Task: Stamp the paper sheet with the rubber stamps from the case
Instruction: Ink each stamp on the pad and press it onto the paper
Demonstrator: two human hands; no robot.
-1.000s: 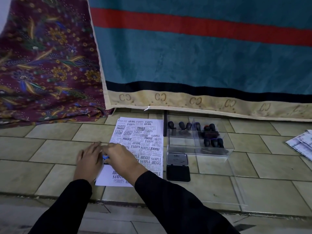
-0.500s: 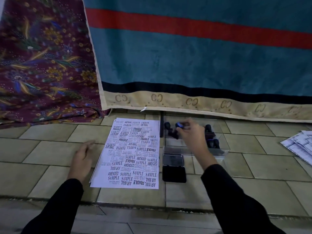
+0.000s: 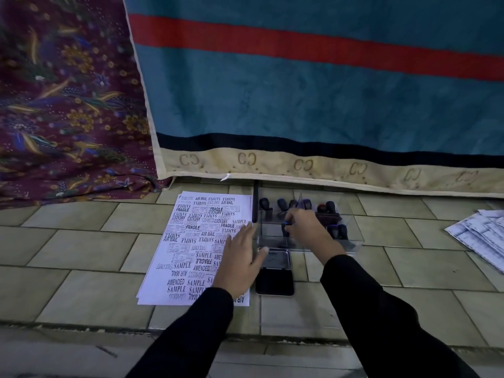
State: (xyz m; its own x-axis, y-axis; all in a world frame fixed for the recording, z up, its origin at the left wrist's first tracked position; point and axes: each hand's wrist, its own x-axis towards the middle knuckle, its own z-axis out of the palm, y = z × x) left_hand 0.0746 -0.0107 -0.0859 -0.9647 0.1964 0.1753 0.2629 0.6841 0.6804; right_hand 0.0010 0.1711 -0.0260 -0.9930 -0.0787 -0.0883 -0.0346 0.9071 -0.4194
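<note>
Clear plastic case on tiled floor: right hand inside pinches a black stamp; left of case, flat open left hand presses printed paper.

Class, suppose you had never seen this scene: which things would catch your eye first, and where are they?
The paper sheet, crowded with stamped words, lies on the tiled floor at centre. Right of it, the right hand reaches into the clear case of rubber stamps. Behind hangs a teal cloth with a red stripe.
</note>
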